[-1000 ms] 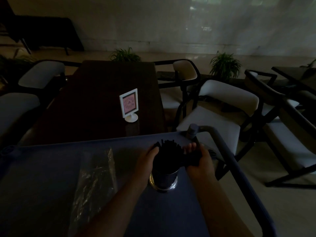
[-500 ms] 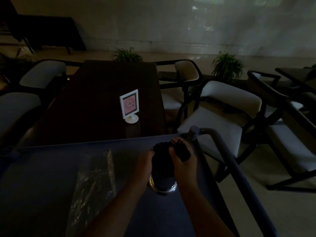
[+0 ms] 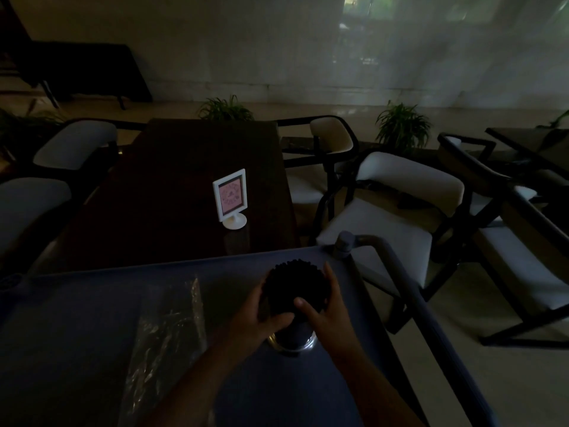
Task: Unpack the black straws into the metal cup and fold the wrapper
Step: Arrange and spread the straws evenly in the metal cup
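Note:
A thick bundle of black straws (image 3: 295, 285) stands upright in the metal cup (image 3: 292, 342) on the grey cart top (image 3: 92, 303). My left hand (image 3: 255, 315) wraps the bundle from the left, thumb across its front. My right hand (image 3: 326, 306) cups it from the right, fingers reaching up its far side. Only the cup's shiny base shows below my hands. The clear plastic wrapper (image 3: 166, 343) lies flat and crumpled on the cart, left of my left forearm.
The cart's handle bar (image 3: 400, 272) runs along its right side. Beyond the cart stands a dark table (image 3: 172, 192) with a white-framed sign (image 3: 231, 198). White-cushioned chairs (image 3: 385, 220) stand on both sides, and potted plants behind.
My right hand brought a handful of straws from the right onto the cup and merged it with the bundle. Both hands now close around the whole bundle.

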Demonstrator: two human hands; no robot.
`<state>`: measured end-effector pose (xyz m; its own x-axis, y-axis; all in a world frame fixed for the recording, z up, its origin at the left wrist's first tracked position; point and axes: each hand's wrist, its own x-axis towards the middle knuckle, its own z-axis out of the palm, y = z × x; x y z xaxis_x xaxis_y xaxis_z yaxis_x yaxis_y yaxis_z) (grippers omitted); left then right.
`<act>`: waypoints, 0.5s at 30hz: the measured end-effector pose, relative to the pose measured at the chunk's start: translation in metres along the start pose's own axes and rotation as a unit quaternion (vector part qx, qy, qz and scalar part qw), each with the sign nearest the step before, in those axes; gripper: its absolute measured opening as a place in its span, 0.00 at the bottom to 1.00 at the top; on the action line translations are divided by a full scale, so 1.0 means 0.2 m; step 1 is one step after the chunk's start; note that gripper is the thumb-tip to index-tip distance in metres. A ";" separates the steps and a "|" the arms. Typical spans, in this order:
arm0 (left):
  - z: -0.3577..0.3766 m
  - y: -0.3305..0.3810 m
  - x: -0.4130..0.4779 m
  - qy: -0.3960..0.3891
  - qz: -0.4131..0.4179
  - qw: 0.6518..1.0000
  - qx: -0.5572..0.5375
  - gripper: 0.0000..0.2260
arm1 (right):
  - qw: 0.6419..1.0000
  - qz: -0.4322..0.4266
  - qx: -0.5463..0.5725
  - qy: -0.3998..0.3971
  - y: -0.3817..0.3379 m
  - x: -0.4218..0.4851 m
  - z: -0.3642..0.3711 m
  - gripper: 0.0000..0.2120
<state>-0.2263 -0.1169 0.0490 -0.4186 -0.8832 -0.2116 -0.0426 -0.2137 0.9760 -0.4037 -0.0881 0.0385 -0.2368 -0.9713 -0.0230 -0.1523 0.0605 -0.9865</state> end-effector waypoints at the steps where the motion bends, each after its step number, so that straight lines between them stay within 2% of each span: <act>1: 0.00 0.00 0.00 0.000 0.001 1.000 0.026 0.34 | 1.000 0.003 0.005 -0.027 0.01 0.00 -0.01 0.42; 3: -0.02 0.02 0.03 -0.010 -0.003 0.998 0.064 0.36 | 0.997 0.001 -0.004 -0.071 0.03 0.02 -0.05 0.32; 4: -0.02 0.04 0.05 -0.025 -0.012 0.997 0.078 0.38 | 0.996 0.001 -0.013 -0.087 0.03 0.03 -0.07 0.31; 8: -0.05 0.08 0.15 -0.107 -0.040 0.984 0.135 0.40 | 0.987 -0.007 -0.054 -0.150 -0.05 0.11 -0.13 0.34; 13: -0.09 0.11 0.23 -0.132 -0.034 0.968 0.212 0.45 | 0.972 -0.005 -0.102 -0.212 -0.12 0.21 -0.14 0.33; 15: -0.09 0.12 0.26 -0.127 -0.033 0.963 0.235 0.45 | 0.967 -0.002 -0.125 -0.220 -0.10 0.23 -0.15 0.30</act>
<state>-0.2324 -0.1754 0.0605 -0.6070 -0.7303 -0.3134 -0.4578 -0.0011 0.8891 -0.4395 -0.1275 0.0619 0.1882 -0.9721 -0.1400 -0.3920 0.0564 -0.9183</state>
